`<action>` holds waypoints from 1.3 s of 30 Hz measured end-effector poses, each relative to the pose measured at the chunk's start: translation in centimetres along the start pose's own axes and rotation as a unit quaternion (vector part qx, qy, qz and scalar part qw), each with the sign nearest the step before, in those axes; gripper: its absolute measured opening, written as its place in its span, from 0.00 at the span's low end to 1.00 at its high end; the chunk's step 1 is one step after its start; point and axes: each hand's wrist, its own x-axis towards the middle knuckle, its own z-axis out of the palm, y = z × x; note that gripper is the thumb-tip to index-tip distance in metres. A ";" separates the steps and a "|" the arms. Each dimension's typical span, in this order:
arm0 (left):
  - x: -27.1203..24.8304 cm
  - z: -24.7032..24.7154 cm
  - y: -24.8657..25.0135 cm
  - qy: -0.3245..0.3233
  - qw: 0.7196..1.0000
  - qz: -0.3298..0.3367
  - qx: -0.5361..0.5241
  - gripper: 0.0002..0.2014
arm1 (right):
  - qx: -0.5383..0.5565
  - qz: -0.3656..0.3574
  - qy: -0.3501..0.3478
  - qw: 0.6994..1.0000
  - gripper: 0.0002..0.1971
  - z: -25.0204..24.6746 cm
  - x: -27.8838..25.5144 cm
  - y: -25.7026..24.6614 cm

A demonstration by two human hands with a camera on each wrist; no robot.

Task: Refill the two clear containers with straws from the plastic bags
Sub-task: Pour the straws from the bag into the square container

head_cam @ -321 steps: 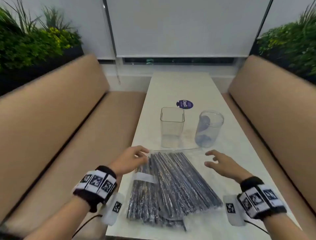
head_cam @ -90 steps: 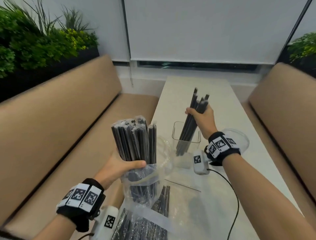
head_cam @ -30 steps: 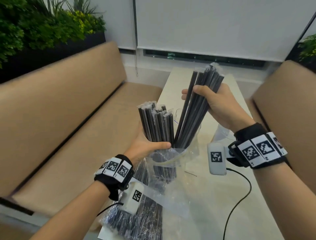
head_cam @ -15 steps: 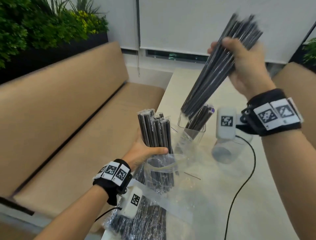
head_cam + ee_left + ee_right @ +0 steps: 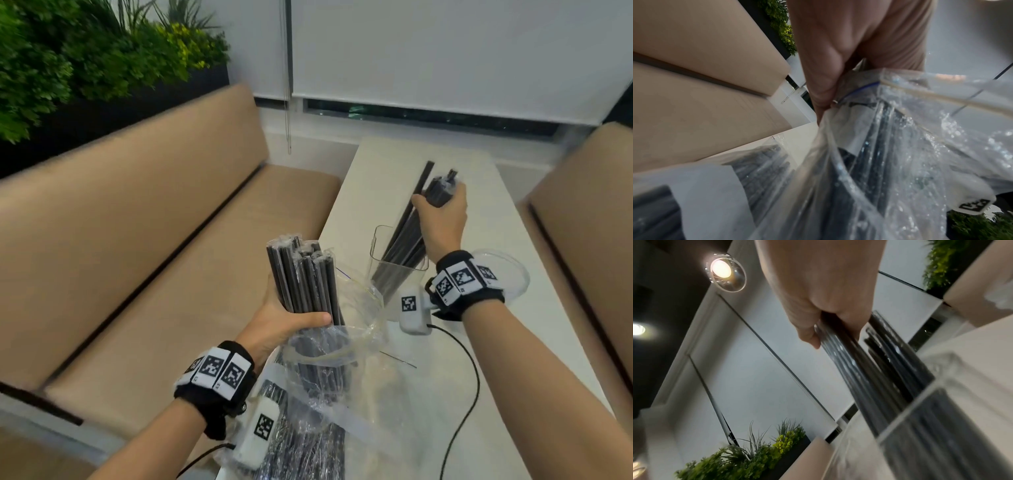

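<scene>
My left hand (image 5: 291, 322) grips a bundle of black straws (image 5: 303, 277) standing upright out of an open clear plastic bag (image 5: 346, 346), seen close in the left wrist view as crinkled plastic bag (image 5: 890, 146) under my left hand (image 5: 838, 56). My right hand (image 5: 442, 212) holds a second bunch of black straws (image 5: 404, 236) near their tops, their lower ends inside the square clear container (image 5: 380, 267). In the right wrist view my right hand (image 5: 828, 293) grips the straws (image 5: 869, 369) above the container's rim (image 5: 920, 394). The round clear container (image 5: 510, 277) stands just right of my wrist, mostly hidden.
Another bag of straws (image 5: 301, 452) lies flat at the near table edge under my left wrist. The white table (image 5: 513, 359) runs between two tan benches (image 5: 137, 240). A black cable (image 5: 469, 383) trails across the table from my right wrist. Plants (image 5: 68, 58) line the back left.
My right hand came down from high above the table and lowered its bunch of straws into the square container. My left hand kept holding the bag's straws upright.
</scene>
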 end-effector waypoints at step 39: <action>-0.9 5.7 2.9 -0.026 0.998 0.062 -0.005 0.47 | -0.029 -0.042 -0.317 0.947 0.16 -3.4 -12.0 -0.7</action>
